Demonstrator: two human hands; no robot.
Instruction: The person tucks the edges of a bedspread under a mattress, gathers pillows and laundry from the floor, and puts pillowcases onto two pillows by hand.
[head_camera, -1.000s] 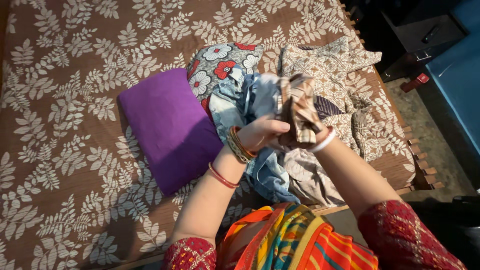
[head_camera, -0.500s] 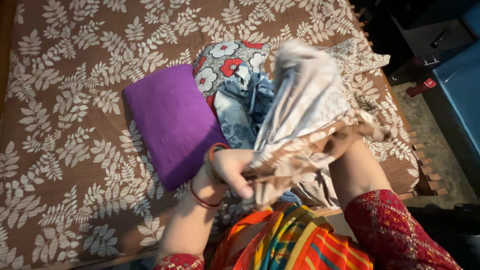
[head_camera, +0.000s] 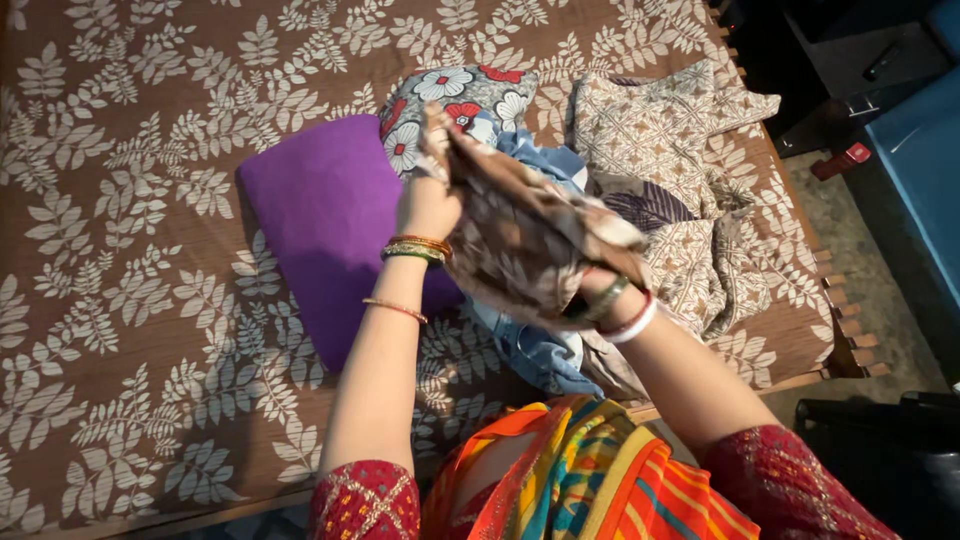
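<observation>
Head view over a bed (head_camera: 130, 250) covered by a brown sheet with pale leaf print. Both forearms extend from the 6 o'clock edge toward the centre. The left hand (head_camera: 428, 200), wrist bangled and raised toward 12 o'clock, is clenched on the upper end of a brown patterned cloth (head_camera: 525, 235). The right hand (head_camera: 590, 295) sits lower, toward 4 o'clock of the left, and is mostly hidden under the cloth's lower end; it appears to grip that end, though its fingers cannot be seen. The cloth stretches diagonally between the two hands, held above the bed. Beneath it lie a purple pillow (head_camera: 320, 210) at 9 o'clock, a floral pillow (head_camera: 450, 95) at 12 o'clock, blue fabric (head_camera: 540, 355) and a beige patterned pile (head_camera: 670, 130) at 2 o'clock.
</observation>
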